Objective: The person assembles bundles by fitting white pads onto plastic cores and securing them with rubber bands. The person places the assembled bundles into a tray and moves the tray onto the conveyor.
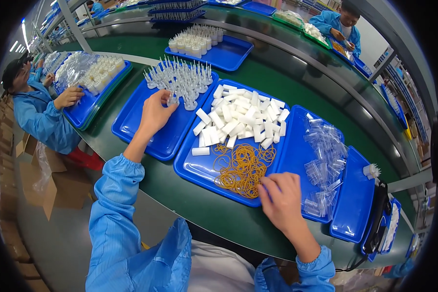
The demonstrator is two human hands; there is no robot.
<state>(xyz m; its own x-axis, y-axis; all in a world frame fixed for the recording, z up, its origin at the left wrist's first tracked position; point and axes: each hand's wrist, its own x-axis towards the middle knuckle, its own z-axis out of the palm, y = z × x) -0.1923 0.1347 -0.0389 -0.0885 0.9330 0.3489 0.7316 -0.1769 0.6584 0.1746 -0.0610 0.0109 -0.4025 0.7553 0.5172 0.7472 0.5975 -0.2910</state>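
Note:
My left hand (155,113) reaches over a blue tray (131,121) and pinches a clear plastic piece with a thin upright stem and round base (173,100). Many similar stemmed pieces (180,78) stand behind it in that tray. At the near right edge of the middle blue tray (194,170), my right hand (282,199) has its fingers curled in beside a heap of tan rubber bands (246,168). Whatever lies between those fingers is hidden. White cylinders (243,114) are piled behind the bands.
To the right, a blue tray (289,165) holds clear plastic tubes (321,160); another (353,194) carries a small white bundle (371,171). Farther back, a tray (233,51) bears white assembled pieces. One co-worker (44,112) sits at left, another (338,29) across the green conveyor.

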